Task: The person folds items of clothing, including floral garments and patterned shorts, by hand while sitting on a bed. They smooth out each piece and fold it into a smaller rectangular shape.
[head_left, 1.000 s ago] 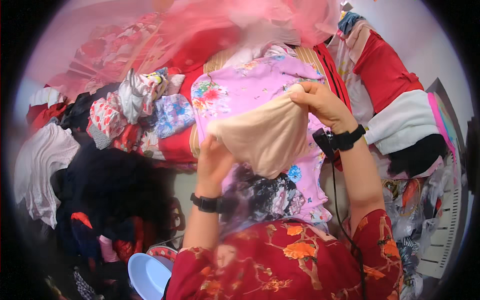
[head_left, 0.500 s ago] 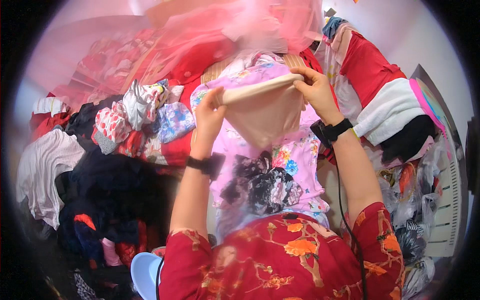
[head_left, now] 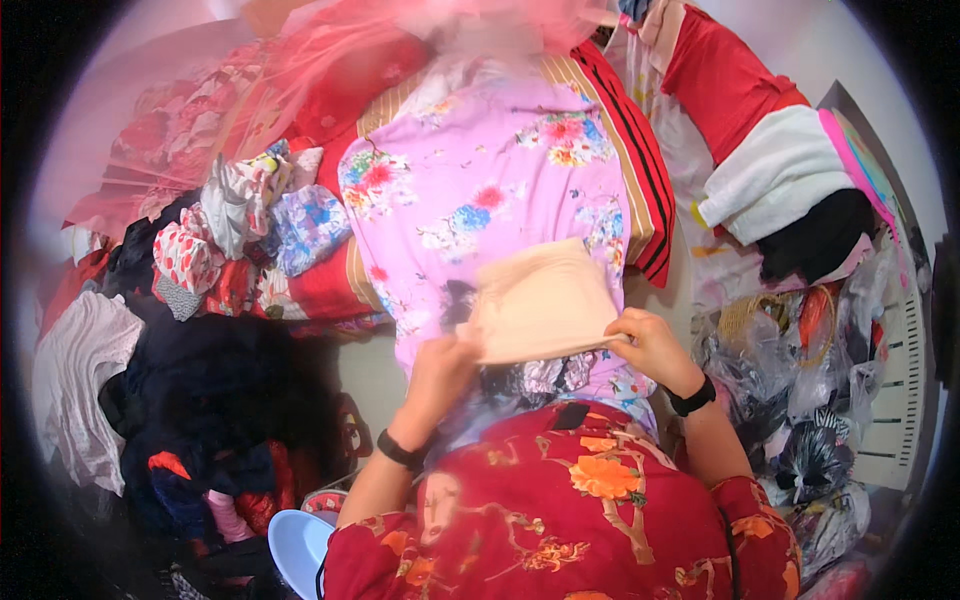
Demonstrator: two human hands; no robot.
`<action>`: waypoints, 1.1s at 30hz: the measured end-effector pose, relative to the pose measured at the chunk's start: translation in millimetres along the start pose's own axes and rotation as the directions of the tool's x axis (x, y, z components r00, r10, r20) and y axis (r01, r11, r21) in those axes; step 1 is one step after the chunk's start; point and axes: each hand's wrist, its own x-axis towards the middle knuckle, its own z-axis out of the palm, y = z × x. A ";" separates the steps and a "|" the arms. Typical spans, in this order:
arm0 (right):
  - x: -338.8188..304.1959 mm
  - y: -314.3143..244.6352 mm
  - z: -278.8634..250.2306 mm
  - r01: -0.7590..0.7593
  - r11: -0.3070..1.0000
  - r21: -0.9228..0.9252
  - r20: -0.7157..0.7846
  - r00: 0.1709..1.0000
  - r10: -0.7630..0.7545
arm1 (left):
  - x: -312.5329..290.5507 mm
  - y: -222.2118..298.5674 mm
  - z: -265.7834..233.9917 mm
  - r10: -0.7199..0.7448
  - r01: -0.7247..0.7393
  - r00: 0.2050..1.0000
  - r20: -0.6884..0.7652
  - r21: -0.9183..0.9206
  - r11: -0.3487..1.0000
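Observation:
A beige garment (head_left: pixel 540 300), folded into a rough rectangle, lies flat on a pink floral cloth (head_left: pixel 480 190) in front of me. My left hand (head_left: pixel 440 370) grips its near left corner. My right hand (head_left: pixel 650 345) pinches its near right corner. Both wrists wear black bands. My red floral sleeves fill the lower middle of the view.
A heap of mixed clothes (head_left: pixel 230 240) lies to the left, with dark garments (head_left: pixel 200 410) and a white one (head_left: pixel 80 380) lower left. Red and white fabric (head_left: pixel 770 150) sits upper right. Plastic bags (head_left: pixel 800 400) crowd the right. A light blue bowl (head_left: pixel 300 550) is at the bottom.
The beige garment was held up in the air between both hands; now it is lowered and laid flat on the pink floral cloth, both hands still on its near edge.

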 end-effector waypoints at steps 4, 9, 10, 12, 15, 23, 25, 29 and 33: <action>7.8 11.7 -2.0 -0.066 0.978 0.200 0.174 0.984 0.031 | 14.0 6.9 -11.4 -0.078 0.080 0.996 0.037 -0.080 0.994; 67.0 37.7 -2.2 -0.276 0.892 0.358 0.004 0.956 0.294 | 91.9 -12.8 -3.9 -0.189 0.152 0.955 -0.228 -0.170 0.974; 74.5 39.1 -0.1 -0.231 0.949 0.217 -0.178 0.946 0.271 | 106.0 -9.5 2.8 -0.082 0.075 0.947 -0.312 -0.035 0.997; 83.5 45.8 5.4 -0.200 0.978 0.066 -0.347 0.914 0.210 | 122.0 1.9 7.8 0.023 -0.019 0.976 -0.217 0.023 1.000; 69.1 50.9 19.6 -0.179 0.966 0.184 -0.185 0.959 0.213 | 125.1 11.4 29.6 0.337 -0.341 0.938 0.083 0.047 0.939; 47.6 47.7 48.2 -0.253 0.922 0.293 -0.090 0.953 0.290 | 147.8 -22.8 87.6 0.131 -0.112 0.978 0.163 -0.120 0.986; 49.5 51.9 52.9 -0.265 0.911 0.316 -0.064 0.952 0.300 | 152.4 -23.7 77.2 -0.031 0.074 0.985 0.170 -0.253 0.965; 59.7 46.8 44.8 -0.263 0.917 0.299 -0.051 0.955 0.291 | 147.4 -47.2 50.7 -0.327 0.217 0.934 -0.142 -0.502 0.837; 58.2 50.2 40.0 -0.349 0.881 0.320 -0.029 0.926 0.377 | 137.0 -81.3 -37.0 -0.395 0.199 0.918 0.045 -0.912 0.358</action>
